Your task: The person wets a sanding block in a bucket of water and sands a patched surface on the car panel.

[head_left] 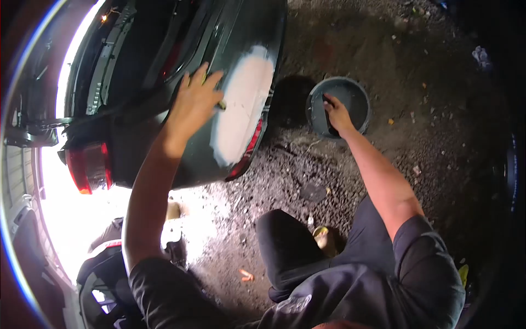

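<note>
At twelve o'clock, the right hand (338, 114) has its fingers closed on a dark block (326, 100) over the bucket (356, 104). The block looks light and fairly stiff, probably slippery if wet; its long sides seem the best hold, thumb opposing fingers. The bucket stands on rough, gravelly ground (263, 189), so it may rock if knocked. At eleven o'clock, the left hand (196, 104) rests with fingers spread beside the pale patch (241, 107) on the car (129, 145); something yellowish (222, 103) shows by it, but whether it is gripped cannot be told. Beyond, strong light (63, 203) glares between nine and ten o'clock.
</note>
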Available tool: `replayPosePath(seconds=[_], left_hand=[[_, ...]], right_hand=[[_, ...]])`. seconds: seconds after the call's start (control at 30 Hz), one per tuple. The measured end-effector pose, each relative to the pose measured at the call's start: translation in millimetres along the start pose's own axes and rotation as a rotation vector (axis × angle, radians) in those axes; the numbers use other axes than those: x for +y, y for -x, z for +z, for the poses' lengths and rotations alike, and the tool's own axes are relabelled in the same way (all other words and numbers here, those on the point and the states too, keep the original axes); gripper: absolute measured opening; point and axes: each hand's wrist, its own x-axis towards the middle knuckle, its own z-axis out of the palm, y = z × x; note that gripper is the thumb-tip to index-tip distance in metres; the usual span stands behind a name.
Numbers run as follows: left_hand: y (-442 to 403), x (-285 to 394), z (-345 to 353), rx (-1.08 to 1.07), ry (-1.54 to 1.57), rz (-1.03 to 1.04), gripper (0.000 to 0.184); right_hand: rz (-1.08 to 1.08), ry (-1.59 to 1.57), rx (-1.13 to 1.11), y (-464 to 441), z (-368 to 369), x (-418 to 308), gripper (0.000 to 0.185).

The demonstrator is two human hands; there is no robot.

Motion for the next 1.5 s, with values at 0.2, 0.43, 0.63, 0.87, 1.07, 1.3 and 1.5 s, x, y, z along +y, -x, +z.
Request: replayPosePath(seconds=[0.2,0.43,0.63,0.87,1.07,1.3,1.5], left_hand=[[27,8,6,0.093,-0.029,-0.011,0.027],[-51,-3,47,0.348,-0.031,0.004,0.013],[-58,-1,60,0.250,-0.072,0.176,0.011],[1,15,53,0.143,-0.047,0.357,0.007],[22,-41,-16,-0.053,0.157,0.269,0.054],[-10,-50,-2,-0.065,0.225,0.114,0.053],[-33,-50,23,0.171,0.169,0.070,0.032]], right_hand=[[-0.049,-0.027,0.182,-19,-52,12,0.041],[-0.116,0.095,0.261,13,-85,-38,0.045],[-0.050,-0.012,0.372,43,-108,-69,0.045],[-0.086,0.003,0.474,55,-106,-78,0.045],[-0.268,-0.046,0.222,92,8,-156,0.044],[-0.263,-0.458,0.200,55,180,-156,0.050],[-0.468,-0.397,0.439,0,206,-166,0.048]])
